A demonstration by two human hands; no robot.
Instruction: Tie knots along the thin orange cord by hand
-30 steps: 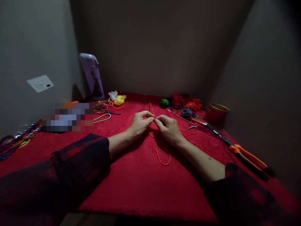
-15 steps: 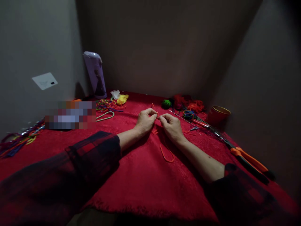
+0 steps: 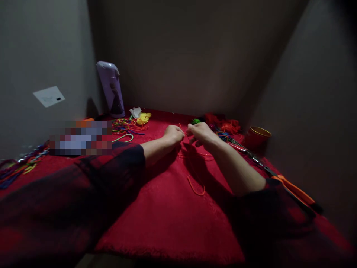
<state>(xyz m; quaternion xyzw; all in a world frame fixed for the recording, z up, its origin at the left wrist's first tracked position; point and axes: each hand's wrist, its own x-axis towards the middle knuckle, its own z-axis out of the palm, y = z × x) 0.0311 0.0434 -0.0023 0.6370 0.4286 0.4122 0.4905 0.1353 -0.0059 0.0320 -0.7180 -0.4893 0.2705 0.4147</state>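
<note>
Over the middle of the red cloth my left hand (image 3: 173, 135) is closed in a pinch on a thin orange-red cord, with a short end sticking up above the fingertips. My right hand (image 3: 203, 133) is raised just beside it, thumb and index finger pinched on the same cord and the other fingers curled below. A loop of the orange-red cord (image 3: 200, 194) lies on the cloth nearer to me, and more strands rest beneath the right hand. The exact point where the fingers meet the cord is small and dim.
A purple flask-like container (image 3: 111, 91) stands at the back left, near yellow yarn (image 3: 144, 118) and mixed coloured threads (image 3: 126, 126). On the right are red yarn (image 3: 231, 126), a red tin with a gold rim (image 3: 258, 137) and orange-handled pliers (image 3: 297, 188). A blurred-out item (image 3: 80, 139) lies left.
My right hand has lifted and turned, its wrist higher and the back of the hand more to the top. My left hand has tilted slightly and stays nearly in place.
</note>
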